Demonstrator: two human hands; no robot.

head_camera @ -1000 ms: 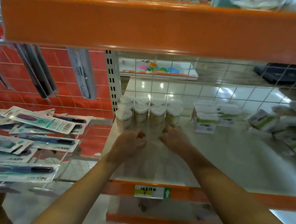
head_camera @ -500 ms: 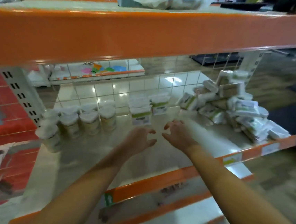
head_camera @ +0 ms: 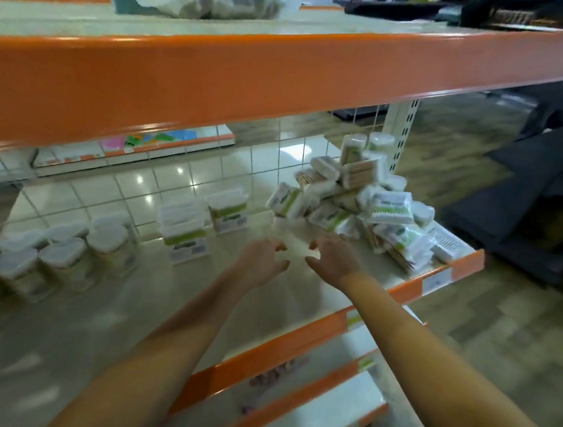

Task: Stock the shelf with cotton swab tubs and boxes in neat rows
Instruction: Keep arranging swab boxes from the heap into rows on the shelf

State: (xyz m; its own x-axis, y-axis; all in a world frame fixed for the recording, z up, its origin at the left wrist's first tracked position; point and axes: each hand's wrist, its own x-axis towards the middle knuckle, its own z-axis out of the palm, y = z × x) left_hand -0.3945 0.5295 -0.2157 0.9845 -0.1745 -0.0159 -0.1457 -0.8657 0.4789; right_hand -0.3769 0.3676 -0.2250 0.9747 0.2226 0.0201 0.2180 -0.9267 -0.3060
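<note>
Both hands are being held out empty over the shelf (head_camera: 196,294): the left hand (head_camera: 261,263) and the right hand (head_camera: 334,258) are being carried close together, palms partly facing, above the bare middle of the board, with the forearms stretched in from the front edge. The fingers (head_camera: 278,247) of each hand are being kept loosely spread and curled, with nothing held between them; the pose reads as a reach being made toward the loose goods rather than a grasp in progress. The round tubs (head_camera: 62,257) are being kept in close rows at the left end of the shelf, upright and lids up, probably because that block is already arranged. Beside them, toward the back edge, two short stacks of boxes (head_camera: 186,228) are being kept squared with labels facing the front, apparently as the start of the next rows. At the right end, near the front right corner, a heap of cotton swab packs (head_camera: 370,204) is being left jumbled, some tilted and some lying across others; this appears to be the stock not yet sorted. The right hand is being held just beside the heap's near edge, and whether it is touching a pack cannot be told through the blur. The heap is judged likely to slide if a lower pack is drawn out.
</note>
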